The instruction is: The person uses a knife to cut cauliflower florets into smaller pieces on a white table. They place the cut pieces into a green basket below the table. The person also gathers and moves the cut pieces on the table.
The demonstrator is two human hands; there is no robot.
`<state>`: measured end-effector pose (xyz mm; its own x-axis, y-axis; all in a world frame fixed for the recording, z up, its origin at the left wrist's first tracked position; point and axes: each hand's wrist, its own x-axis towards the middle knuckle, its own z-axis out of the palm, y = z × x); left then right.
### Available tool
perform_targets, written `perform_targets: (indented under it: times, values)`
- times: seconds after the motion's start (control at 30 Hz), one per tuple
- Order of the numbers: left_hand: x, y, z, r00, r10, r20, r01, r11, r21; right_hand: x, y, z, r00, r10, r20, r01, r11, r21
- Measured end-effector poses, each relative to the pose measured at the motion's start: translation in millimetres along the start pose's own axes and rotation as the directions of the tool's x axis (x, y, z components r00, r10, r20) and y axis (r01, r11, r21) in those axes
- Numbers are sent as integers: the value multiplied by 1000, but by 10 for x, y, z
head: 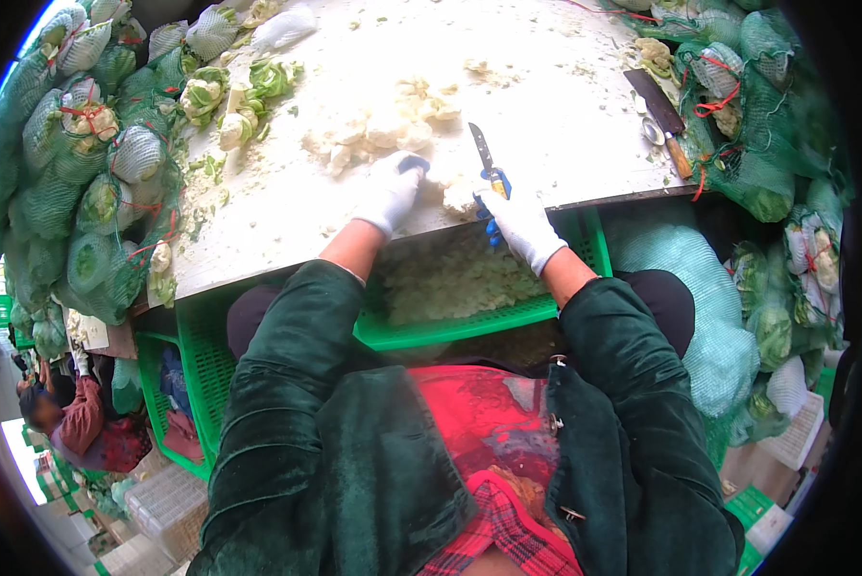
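My right hand [521,216], in a white glove with blue-coated fingers, grips a small knife [483,147] by its yellowish handle. The blade points up and away from me. Just left of that hand a cauliflower piece [461,196] lies near the table's front edge. My left hand [395,189], gloved the same way, is at the near side of a pile of cut cauliflower florets [373,133]. Its fingertips are curled and partly hidden, so whether it holds a piece is unclear. Below the table edge, a green plastic crate [467,327] holds many small florets.
Green mesh sacks of cauliflower [64,194] crowd the table's left; more sacks [748,158] stand right. A cleaver [654,101] and a spoon [653,132] lie on the white table [272,223]. Leafy cauliflower pieces [236,108] rest at left. Another person [78,425] works at far left.
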<state>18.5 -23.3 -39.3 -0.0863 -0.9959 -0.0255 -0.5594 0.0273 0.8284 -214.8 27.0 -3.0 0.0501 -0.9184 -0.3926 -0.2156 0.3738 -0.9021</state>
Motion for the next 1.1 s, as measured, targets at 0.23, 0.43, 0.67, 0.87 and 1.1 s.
perform_targets:
  times: [0.23, 0.43, 0.67, 0.87, 1.1]
  values:
    - [-129, 49, -483, 965, 181, -191, -102, 926, 364, 215, 137, -32, 902, -391, -182, 257, 827, -500]
    - [-512, 1, -1056, 999, -3, 42, -27, 734, 678, 175, 129, 59, 997, -76, -27, 76, 997, 9]
    - [-344, -408, -824, 951, -288, 108, 227, 894, 387, 53, 29, 98, 958, -43, 285, -43, 956, 290]
    - [-316, 23, -432, 976, 188, 106, -216, 831, 512, 211, 76, 194, 993, -94, 68, 70, 952, 298]
    - [5, 296, -429, 997, -10, 81, -24, 912, 411, 107, 107, 224, 991, 7, 136, -38, 973, 226]
